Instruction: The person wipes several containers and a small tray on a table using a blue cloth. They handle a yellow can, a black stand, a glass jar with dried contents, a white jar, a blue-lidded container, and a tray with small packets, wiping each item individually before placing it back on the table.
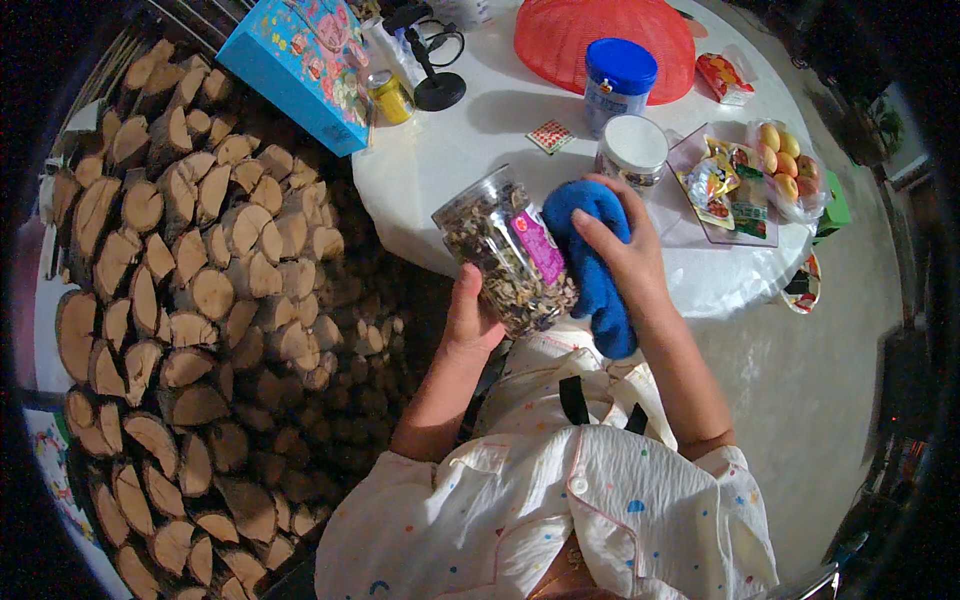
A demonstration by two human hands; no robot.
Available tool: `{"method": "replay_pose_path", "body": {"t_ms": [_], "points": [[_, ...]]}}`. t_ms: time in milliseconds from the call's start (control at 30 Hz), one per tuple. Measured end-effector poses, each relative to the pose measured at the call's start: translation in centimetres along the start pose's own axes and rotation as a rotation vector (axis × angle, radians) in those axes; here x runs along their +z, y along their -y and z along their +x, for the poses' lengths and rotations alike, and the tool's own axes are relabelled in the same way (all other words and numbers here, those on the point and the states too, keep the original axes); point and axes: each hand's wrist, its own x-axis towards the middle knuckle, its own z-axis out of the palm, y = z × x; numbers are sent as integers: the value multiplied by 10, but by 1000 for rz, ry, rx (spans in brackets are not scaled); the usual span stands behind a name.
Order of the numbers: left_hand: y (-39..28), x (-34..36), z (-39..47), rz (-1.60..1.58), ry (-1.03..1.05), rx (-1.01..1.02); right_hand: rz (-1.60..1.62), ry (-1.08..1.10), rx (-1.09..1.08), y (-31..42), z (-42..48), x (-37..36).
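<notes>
My left hand [474,319] grips the lower side of a clear plastic jar [517,255]. Dried flakes or pieces fill much of it, and a purple label is on its side. The jar is tilted in front of my body, just off the table's near edge. Against its right side my right hand [626,232] holds a blue cloth [592,247], bunched up with one end hanging down. Just beyond that hand a second clear jar [634,154] with a white lid stands on the table. Whether the held jar has a lid cannot be made out.
The round table [420,195] has a white cover. On it are a red mesh food cover [607,34], a blue-lidded tub [619,82], a yellow can [390,97], a black stand [439,90], a tray of snack packets [724,187] and bagged fruit [787,161]. Split firewood [217,292] is stacked left.
</notes>
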Motion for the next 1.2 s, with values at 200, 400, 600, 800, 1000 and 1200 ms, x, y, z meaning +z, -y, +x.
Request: {"method": "replay_pose_path", "body": {"t_ms": [200,400,600,800,1000,1200], "points": [[-10,-8,4,-36,-17,1,86,354,-267,-5,-2,6],[4,-8,3,-22,-127,-73,-124,131,-267,-44,-3,6],[8,14,10,99,-118,-25,-372,-23,-849,15,16,15],[-15,-9,25,-262,-147,-73,-522,320,-759,6,-35,12],[-36,1,42,-629,-326,-242,-371,128,-493,-33,-28,-13],[7,-2,43,-634,186,-207,-753,-25,-1037,19,-17,31]]}}
